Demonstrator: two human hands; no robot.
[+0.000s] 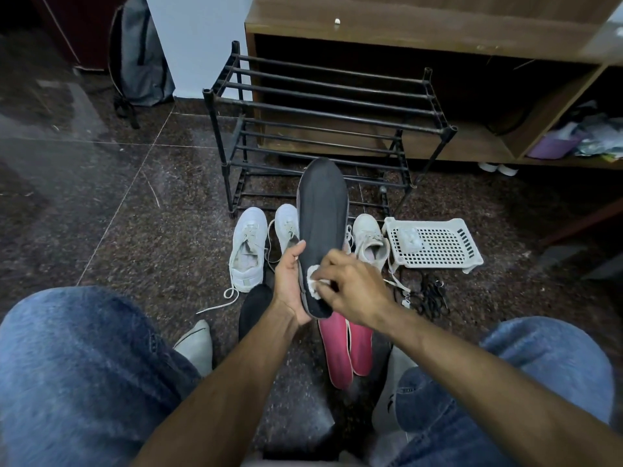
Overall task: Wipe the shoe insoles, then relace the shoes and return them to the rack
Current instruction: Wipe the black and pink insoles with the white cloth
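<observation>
1. Holding the dark insole (322,210) upright at centre frame, the left hand (290,286) cupped its heel end from behind, thumb hooked over the near edge; that kept the top face turned toward the person and steady enough to rub.
2. The right hand (354,287) had its fingers (332,264) curled, pinching a small white cloth (315,280) against the insole's lower part, so this looked like the wiping step.
3. Two pink insoles (344,348) lay side by side on the floor (135,230) below the hands, within easy reach.
4. White shoes (247,249) sat in a row just behind, with loose laces (229,296) trailing, so relacing appeared undone.
5. The black rack (323,109) stood bare in the upper middle; a white basket (435,242) rested at centre right.
</observation>
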